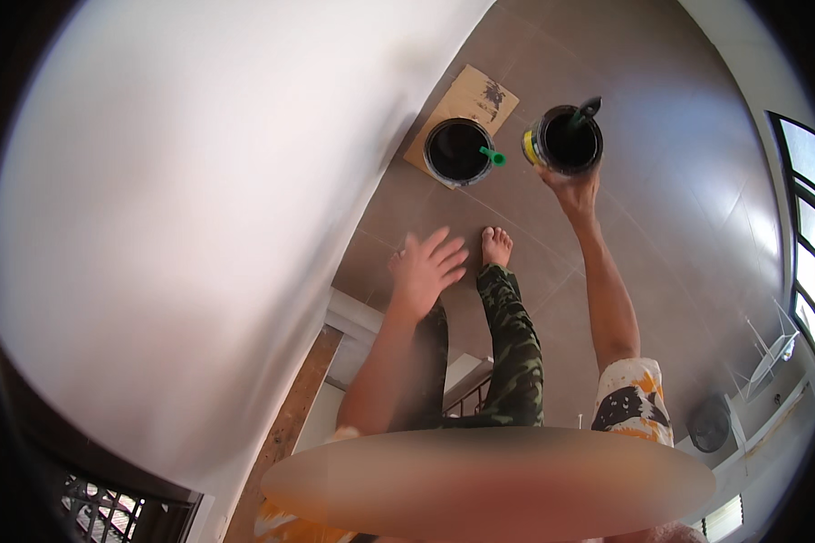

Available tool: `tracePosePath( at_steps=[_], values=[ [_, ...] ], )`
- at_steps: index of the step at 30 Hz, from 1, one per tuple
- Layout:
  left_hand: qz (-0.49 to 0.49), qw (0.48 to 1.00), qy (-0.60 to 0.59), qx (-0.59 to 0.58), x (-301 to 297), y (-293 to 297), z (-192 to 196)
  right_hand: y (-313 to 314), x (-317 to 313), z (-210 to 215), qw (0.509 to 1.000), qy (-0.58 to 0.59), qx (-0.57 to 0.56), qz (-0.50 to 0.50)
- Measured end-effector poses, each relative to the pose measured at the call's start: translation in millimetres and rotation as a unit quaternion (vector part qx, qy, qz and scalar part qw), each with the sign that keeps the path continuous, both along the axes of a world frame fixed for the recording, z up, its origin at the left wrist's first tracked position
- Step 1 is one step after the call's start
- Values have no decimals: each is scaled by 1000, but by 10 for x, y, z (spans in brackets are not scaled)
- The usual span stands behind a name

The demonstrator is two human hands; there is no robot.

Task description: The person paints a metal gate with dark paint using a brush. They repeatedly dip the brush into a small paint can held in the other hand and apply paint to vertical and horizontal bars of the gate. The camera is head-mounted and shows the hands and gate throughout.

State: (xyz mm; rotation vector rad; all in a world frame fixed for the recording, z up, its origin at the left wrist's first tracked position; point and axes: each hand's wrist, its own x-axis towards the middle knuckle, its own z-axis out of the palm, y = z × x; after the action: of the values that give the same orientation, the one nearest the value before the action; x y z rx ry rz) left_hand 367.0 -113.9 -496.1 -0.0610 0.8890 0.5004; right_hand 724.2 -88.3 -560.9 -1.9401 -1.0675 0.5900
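My right hand [570,185] is closed round the lower side of a small paint can [536,145] with a yellow patch on its label. Dark paint fills its inside, and a paintbrush [587,110] stands in it, leaning on the far rim. In front of my body, empty and with fingers spread, is my left hand [427,270], slightly blurred. Beyond it a larger paint bucket [433,172] with dark contents rests on a piece of cardboard [471,90]. A green handle [493,157] sticks out over the bucket's right rim.
A white wall [172,199] rises along the left, close to the bucket and my left arm. Brown floor tiles [652,253] stretch to the right. Farther right are a dark-framed window [801,199], a round dark fan [709,423] and a white rack [770,357]. A stair railing [469,398] shows behind my legs.
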Motion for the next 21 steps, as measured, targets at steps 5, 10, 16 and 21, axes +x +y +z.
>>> tracePosePath(
  at_steps=[5, 10, 16, 21],
  values=[
    [-420, 699, 524, 246, -1227, -1104, 742, 703, 31, -1236, 997, 18, -35, -71],
    [-365, 660, 608, 248, -1620, -1456, 698, 1102, -193, -2186, 997, 51, -12, -56],
    [-325, 647, 658, 206, -1629, -1272, 593, 1351, -461, -2644, 999, 1, -29, -16],
    [-342, 627, 686, 139, -1832, -1279, 531, 1188, -497, -2730, 999, 12, -38, 16]
  ],
)
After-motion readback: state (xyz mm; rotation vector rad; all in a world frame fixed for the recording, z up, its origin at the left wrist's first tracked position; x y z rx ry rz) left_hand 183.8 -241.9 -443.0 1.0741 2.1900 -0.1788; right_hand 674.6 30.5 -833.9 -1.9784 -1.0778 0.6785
